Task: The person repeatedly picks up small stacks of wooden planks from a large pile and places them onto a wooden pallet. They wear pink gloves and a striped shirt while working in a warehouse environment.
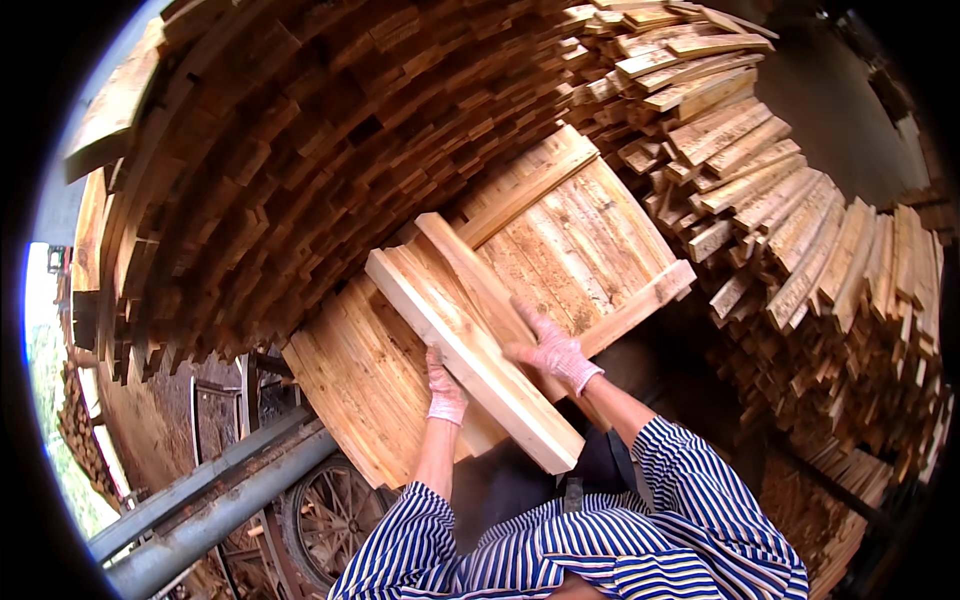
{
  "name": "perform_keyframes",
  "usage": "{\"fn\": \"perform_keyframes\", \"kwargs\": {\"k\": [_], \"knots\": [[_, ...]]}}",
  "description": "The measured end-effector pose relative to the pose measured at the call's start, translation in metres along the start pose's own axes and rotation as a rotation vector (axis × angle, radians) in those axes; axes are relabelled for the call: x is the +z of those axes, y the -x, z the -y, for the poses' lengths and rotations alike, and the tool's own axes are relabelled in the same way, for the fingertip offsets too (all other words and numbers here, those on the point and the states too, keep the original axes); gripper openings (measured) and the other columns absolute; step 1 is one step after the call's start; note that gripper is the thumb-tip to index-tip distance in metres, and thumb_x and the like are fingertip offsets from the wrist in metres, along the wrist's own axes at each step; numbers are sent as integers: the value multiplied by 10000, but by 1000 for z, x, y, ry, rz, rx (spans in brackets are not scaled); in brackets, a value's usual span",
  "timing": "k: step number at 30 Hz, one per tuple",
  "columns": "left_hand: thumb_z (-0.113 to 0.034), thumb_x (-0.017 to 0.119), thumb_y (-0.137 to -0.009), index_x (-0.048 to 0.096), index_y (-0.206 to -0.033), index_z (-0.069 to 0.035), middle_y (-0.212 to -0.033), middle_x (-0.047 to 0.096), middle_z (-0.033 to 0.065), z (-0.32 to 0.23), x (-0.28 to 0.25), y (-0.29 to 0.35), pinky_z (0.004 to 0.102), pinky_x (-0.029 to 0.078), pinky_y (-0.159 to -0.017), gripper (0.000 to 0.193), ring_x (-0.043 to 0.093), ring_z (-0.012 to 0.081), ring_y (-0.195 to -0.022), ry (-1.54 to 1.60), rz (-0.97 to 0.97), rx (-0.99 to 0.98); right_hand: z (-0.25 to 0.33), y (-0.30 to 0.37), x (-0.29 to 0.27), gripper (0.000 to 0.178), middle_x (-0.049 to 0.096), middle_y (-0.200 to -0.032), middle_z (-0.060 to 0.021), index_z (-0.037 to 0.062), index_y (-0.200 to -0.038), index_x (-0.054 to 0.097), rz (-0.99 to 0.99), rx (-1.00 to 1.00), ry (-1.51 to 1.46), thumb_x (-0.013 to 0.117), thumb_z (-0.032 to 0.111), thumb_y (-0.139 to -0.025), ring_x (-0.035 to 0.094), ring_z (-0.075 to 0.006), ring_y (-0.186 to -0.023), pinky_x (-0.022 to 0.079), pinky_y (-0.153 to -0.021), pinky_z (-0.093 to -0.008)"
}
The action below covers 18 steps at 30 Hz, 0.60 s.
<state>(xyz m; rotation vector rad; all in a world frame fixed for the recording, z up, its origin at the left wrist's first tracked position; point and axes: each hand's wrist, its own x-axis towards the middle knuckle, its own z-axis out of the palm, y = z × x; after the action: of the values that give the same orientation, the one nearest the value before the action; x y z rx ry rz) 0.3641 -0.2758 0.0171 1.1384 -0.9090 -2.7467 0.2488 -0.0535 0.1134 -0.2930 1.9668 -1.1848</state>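
Note:
Both of my hands wear pale pinkish gloves. My left hand is closed on the left edge of a thick, light wooden board, with part of its fingers hidden. My right hand, slightly blurred, presses against the right side of a second wooden board with thumb and fingers apart. Between the hands these boards lie side by side, slanting from upper left to lower right. Under them spreads a layer of planks, and beyond it a panel of joined planks edged by cross strips.
A tall stack of boards rises at the far left. More loosely piled boards curve along the right. Metal rails and a spoked wheel are at the lower left, near my left arm.

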Motion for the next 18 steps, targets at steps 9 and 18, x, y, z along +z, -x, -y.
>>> {"fn": "perform_keyframes", "kwargs": {"k": [9, 18], "knots": [[-646, 706, -858, 554, -1408, -101, -1324, 640, 95, -11, -77, -41, 451, 536, -1024, 789, 614, 291, -1186, 129, -57, 76, -40, -105, 34, 473, 514, -1425, -294, 185, -1486, 449, -210, -66, 506, 484, 221, -1016, 584, -475, -1221, 506, -1019, -511], [-723, 786, -733, 591, -1337, -62, -1253, 652, 101, -15, 16, -3, 439, 559, -1000, 917, 636, 284, -1116, 212, 21, -6, -13, -56, 66, 709, 436, -1528, -281, -39, -1483, 376, -120, -163, -37, 512, 453, -990, 401, -376, -1456, 349, -1179, -424]]}}
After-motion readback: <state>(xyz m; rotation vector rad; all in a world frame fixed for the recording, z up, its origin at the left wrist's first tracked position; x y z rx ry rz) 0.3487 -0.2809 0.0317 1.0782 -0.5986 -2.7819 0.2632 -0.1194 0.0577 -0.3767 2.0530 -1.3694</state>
